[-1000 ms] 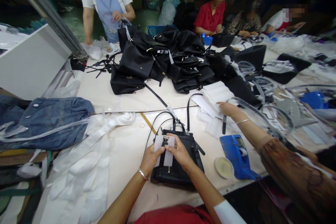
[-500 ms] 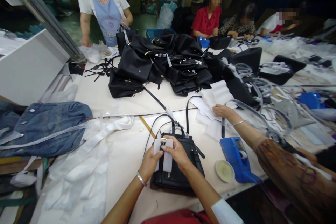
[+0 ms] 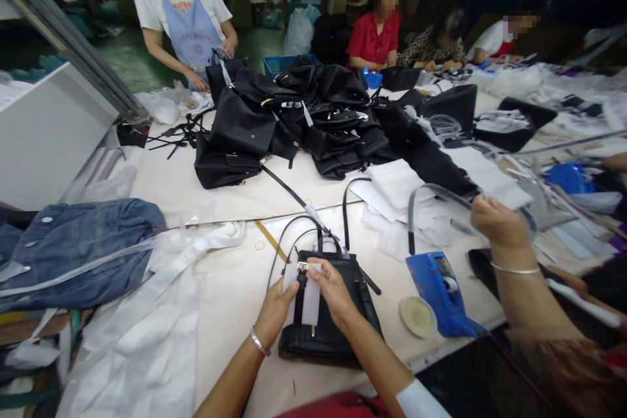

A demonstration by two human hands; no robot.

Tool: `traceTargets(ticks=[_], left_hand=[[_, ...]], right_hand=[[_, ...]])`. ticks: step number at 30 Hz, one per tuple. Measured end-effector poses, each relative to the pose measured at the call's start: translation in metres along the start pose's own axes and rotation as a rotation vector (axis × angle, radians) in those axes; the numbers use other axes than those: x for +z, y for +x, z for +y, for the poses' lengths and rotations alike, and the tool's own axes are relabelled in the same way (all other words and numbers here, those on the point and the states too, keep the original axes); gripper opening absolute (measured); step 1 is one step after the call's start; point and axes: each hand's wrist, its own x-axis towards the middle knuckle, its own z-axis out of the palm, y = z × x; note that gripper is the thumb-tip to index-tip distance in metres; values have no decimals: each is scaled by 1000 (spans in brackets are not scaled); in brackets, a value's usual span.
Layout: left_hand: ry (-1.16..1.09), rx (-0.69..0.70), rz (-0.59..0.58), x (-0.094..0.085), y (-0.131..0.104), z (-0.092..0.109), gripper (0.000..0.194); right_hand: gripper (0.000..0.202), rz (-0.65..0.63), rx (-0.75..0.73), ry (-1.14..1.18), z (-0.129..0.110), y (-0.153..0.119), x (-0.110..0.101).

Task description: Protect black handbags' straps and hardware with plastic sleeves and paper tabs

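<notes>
Left hand (image 3: 274,313) and right hand (image 3: 334,289) pinch white foam sheet (image 3: 304,294) against buckle strap (image 3: 300,284) on front of black handbag (image 3: 327,313), directly under both hands. Sheet in place around strap, not yet secured. Tape dispenser (image 3: 435,284) right of right hand, untouched. Bag pile (image 3: 294,117) beyond hands.

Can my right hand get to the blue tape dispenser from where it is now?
Probably yes. The right hand rests on the black bag, and the blue tape dispenser sits just to its right on the table, nothing lying between. A co-worker's hand is raised beyond it, apart.
</notes>
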Motion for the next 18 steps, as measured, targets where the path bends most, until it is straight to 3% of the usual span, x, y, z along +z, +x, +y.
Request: traceTargets(ticks=[3,12,18], left_hand=[[-61,-28,4,1,0,3,46],[-111,-20,36,5,0,6,46],[-70,-8,19,6,1,5,45]], right_hand=[[36,-29,-46,6,4,-6,-2],[34,62,-124,-99,6,-8,3],[30,191,-213,-329,8,-11,6]])
